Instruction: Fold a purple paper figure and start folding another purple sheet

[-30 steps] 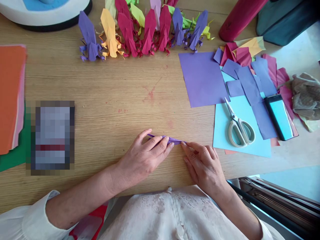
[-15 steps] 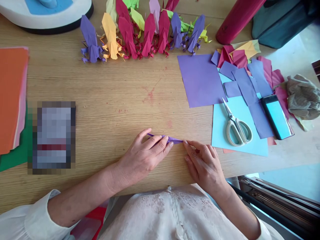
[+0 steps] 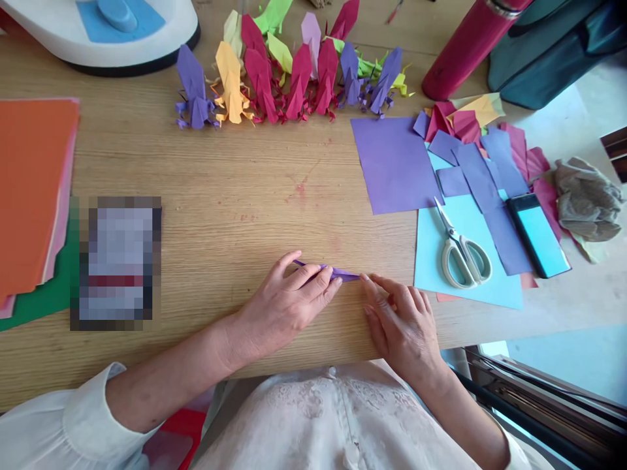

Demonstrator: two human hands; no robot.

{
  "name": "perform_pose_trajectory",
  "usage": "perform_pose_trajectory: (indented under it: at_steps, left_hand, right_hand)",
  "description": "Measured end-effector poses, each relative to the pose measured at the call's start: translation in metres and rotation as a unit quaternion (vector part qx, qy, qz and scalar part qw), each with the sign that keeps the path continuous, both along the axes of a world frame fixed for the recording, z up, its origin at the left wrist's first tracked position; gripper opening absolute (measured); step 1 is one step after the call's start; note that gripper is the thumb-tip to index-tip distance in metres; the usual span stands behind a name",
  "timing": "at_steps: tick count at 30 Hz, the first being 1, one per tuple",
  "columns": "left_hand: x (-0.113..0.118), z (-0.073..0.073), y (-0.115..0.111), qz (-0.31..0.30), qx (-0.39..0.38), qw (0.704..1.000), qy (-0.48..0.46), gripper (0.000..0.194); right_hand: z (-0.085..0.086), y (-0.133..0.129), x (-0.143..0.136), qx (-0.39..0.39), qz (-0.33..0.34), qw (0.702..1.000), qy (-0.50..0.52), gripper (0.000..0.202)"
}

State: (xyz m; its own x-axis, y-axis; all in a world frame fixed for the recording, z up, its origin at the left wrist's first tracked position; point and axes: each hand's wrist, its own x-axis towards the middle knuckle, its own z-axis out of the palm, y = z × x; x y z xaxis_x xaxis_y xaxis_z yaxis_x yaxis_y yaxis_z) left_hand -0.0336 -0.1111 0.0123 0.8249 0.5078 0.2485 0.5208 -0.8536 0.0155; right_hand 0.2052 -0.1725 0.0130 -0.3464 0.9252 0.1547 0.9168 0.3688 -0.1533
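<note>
A narrow folded strip of purple paper (image 3: 345, 275) lies on the wooden table near its front edge. My left hand (image 3: 287, 300) covers the left part of it, fingers closed together on the paper and pressing it down; a thin end pokes out near the index finger. At the right tip of the strip, my right hand (image 3: 404, 320) pinches the paper between thumb and index finger, its other fingers curled. How the folds run beneath my left fingers is hidden.
Several folded paper figures (image 3: 298, 81) line the back. To the right lie a purple sheet (image 3: 394, 166), scissors (image 3: 463, 254) on light blue paper (image 3: 428, 261), paper scraps and a phone (image 3: 539, 235). A red bottle (image 3: 460, 49) stands behind. Left are coloured sheets (image 3: 34, 196) and a blurred-out device (image 3: 117, 261).
The head view has shifted slightly, so things at the left and back sit further right or lower. Both hands keep almost the same position on the purple paper.
</note>
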Motion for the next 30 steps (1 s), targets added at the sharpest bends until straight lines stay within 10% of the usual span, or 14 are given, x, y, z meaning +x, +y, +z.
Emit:
perform_pose_trajectory:
  at_steps: [30]
  left_hand:
    - [0.008,0.012,-0.007,0.004,0.052,0.996,0.070,0.040]
  right_hand:
    - [0.014,0.005,-0.009,-0.011,0.044,0.991,-0.124,0.044]
